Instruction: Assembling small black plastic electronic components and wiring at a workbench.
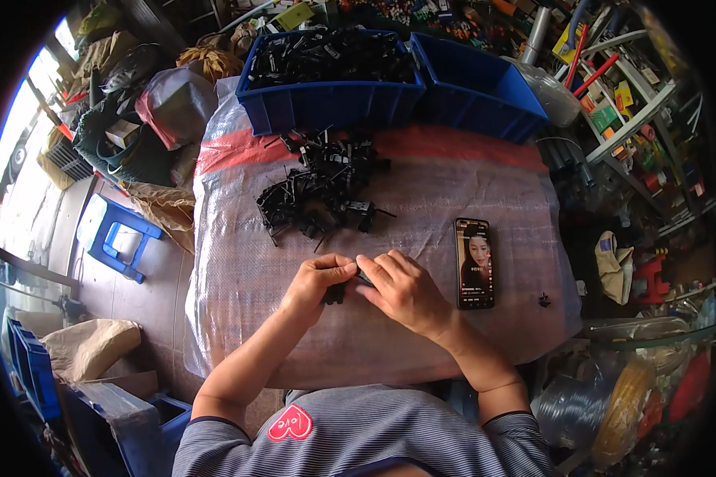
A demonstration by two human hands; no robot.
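Close together over the near middle of the table, my left hand and my right hand are both closed on a small black plastic part. My fingers cover most of it, so its exact kind does not show. One dark end sticks out beneath my left fingers, and a bit more is visible between the fingertips. Just beyond my hands lies a loose pile of black plastic parts, with thin prongs poking out. To the right of my right hand a phone lies face up, its screen lit with a video.
A blue bin heaped with black parts stands at the far edge, beside a second blue bin. Woven plastic sheeting covers the table. A tiny black piece lies at right. A blue stool stands on the floor at left.
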